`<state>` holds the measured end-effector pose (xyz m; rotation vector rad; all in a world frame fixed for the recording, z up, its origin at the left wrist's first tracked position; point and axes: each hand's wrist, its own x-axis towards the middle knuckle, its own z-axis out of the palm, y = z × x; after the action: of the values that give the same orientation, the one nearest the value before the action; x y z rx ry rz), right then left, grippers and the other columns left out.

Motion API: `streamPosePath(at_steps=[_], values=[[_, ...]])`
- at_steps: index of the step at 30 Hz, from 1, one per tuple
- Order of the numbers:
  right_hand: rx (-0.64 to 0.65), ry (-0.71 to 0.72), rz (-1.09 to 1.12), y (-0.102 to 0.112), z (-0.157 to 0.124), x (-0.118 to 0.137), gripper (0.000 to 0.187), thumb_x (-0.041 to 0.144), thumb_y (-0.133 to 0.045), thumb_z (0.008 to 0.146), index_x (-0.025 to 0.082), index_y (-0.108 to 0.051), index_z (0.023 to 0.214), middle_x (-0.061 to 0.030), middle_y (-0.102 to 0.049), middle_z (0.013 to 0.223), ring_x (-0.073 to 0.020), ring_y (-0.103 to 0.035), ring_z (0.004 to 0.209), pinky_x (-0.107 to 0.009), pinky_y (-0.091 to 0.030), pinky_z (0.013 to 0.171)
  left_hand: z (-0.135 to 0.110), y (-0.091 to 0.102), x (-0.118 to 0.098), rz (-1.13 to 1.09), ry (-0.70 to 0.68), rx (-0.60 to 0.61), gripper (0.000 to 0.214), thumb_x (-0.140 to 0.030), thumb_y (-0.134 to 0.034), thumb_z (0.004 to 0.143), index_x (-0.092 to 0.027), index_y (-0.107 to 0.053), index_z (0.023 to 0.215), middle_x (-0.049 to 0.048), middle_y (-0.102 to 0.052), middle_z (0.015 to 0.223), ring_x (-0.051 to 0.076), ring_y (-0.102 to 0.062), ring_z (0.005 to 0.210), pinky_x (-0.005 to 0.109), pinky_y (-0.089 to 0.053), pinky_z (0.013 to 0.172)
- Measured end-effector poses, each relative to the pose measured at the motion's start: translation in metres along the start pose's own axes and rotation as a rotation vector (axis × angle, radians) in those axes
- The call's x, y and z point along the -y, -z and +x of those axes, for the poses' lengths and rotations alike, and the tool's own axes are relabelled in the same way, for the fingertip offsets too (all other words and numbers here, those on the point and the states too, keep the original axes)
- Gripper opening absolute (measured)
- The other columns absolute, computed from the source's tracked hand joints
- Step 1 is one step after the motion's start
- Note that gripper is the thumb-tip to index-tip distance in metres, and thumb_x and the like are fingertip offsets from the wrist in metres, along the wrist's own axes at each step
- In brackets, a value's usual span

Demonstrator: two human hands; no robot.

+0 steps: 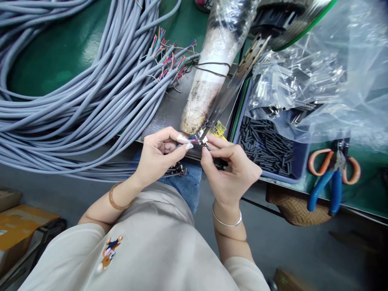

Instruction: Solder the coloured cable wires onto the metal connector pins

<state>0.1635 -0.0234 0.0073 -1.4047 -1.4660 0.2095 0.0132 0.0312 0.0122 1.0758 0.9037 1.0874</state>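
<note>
Thin coloured wires (pixel 193 138) are pinched between the thumb and forefinger of my left hand (pixel 159 152). My right hand (pixel 228 163), closed in a pinch, holds a small metal connector (pixel 202 137) where the wire ends meet it. The dark tip of what looks like a soldering iron (pixel 224 95) comes down right at the connector; whether it touches, I cannot tell. Just behind my fingers is the scorched end of a white plastic-wrapped tube (pixel 201 85). A yellow piece (pixel 220 128) lies partly hidden behind my right fingers.
Grey cables (pixel 121 97) with stripped ends cover the left side. At right, a blue tray (pixel 298 169) holds short black sleeves (pixel 266 147), beneath a clear bag (pixel 306 81) of metal connectors. Blue-handled pliers (pixel 329 182) and orange-handled scissors (pixel 318 161) lie at the table's edge.
</note>
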Motion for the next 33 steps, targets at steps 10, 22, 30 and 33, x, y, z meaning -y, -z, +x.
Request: streamPosePath(at_steps=[10, 22, 30, 33], values=[[-0.008, 0.040, -0.101, 0.000, 0.008, 0.004, 0.006, 0.020, -0.077, 0.091, 0.024, -0.073, 0.088, -0.0012, -0.084, 0.104, -0.0206, -0.082, 0.093, -0.032, -0.069, 0.077, 0.001, 0.000, -0.002, 0.017, 0.020, -0.014, 0.031, -0.038, -0.090, 0.074, -0.017, -0.068, 0.077, -0.0031, -0.066, 0.066, 0.002, -0.049, 0.039, 0.015, -0.038, 0.036], [0.028, 0.076, -0.070, 0.000, 0.001, 0.001, 0.010, 0.017, -0.073, 0.092, 0.025, -0.069, 0.089, 0.0002, -0.083, 0.111, -0.0164, -0.081, 0.091, -0.028, -0.067, 0.079, -0.002, 0.001, 0.000, 0.021, 0.068, -0.012, 0.028, -0.031, -0.090, 0.073, -0.016, -0.067, 0.075, -0.0026, -0.065, 0.063, 0.002, -0.046, 0.039, 0.015, -0.035, 0.036], [-0.081, -0.005, -0.116, 0.021, -0.018, -0.022, 0.013, 0.033, -0.061, 0.101, 0.031, -0.063, 0.114, 0.0043, -0.076, 0.083, -0.0156, -0.075, 0.065, -0.031, -0.061, 0.060, -0.002, 0.001, 0.001, -0.083, 0.177, 0.032, 0.037, -0.034, -0.092, 0.068, -0.016, -0.061, 0.073, -0.0036, -0.067, 0.063, 0.000, -0.043, 0.035, 0.013, -0.032, 0.031], [-0.065, 0.006, -0.099, 0.030, -0.022, -0.027, 0.028, 0.044, -0.039, 0.108, 0.041, -0.042, 0.135, 0.0099, -0.063, 0.072, -0.0135, -0.066, 0.051, -0.034, -0.059, 0.057, -0.002, 0.002, 0.002, -0.124, 0.217, 0.044, 0.038, -0.035, -0.092, 0.068, -0.016, -0.059, 0.074, -0.0047, -0.066, 0.060, 0.000, -0.043, 0.033, 0.013, -0.030, 0.030]])
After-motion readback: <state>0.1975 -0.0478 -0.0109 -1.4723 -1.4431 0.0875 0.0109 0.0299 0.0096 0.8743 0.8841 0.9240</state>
